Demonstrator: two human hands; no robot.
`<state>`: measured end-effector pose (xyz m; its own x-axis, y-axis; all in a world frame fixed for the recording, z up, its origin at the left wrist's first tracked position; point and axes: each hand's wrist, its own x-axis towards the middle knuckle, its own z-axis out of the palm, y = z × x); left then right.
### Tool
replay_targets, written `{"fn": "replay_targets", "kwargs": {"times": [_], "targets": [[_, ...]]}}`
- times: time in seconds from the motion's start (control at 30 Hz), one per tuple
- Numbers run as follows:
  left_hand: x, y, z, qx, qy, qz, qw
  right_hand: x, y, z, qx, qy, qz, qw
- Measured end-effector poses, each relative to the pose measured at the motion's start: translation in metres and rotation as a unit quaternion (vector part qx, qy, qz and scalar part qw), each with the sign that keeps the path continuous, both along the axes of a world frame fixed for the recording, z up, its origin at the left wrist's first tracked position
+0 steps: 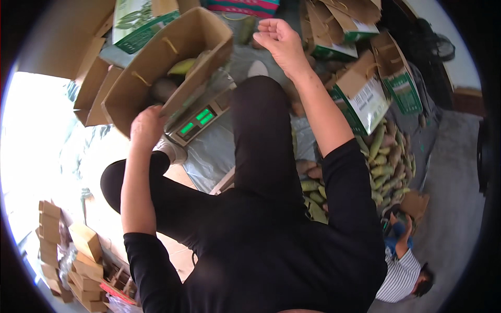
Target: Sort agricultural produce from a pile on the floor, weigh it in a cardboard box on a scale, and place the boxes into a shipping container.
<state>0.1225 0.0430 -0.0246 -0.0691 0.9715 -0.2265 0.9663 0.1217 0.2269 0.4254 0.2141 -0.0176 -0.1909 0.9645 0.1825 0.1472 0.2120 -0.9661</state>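
Observation:
A tall open cardboard gift box with yellow cord handles stands tilted over a digital scale with green lit readouts. Inside it lie a few long green and brownish root vegetables, among them a pale green one. My left hand is closed on the box's near lower edge, its fingertips at the rim. My right hand is raised to the right of the box, fingers loosely bent and apart, with nothing visible in them. Dark vegetables lie on the sheet just left of it.
Several green-and-white cartons stand open at the right. Below them spreads a heap of green and brown root vegetables. Another person in a striped shirt works at the lower right. Folded cardboard boxes are stacked at the lower left.

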Motion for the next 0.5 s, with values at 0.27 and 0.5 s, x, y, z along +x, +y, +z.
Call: {"fn": "replay_targets", "kwargs": {"times": [0.27,0.5], "targets": [[0.012,0.0,0.004,-0.008,-0.012,-0.009,1.0,0.189,-0.099,-0.208,-0.238,-0.238,-0.132,0.932],[0.011,0.001,-0.001,-0.021,0.002,0.008,1.0,0.256,-0.223,-0.31,-0.307,-0.474,-0.083,0.821]]}}
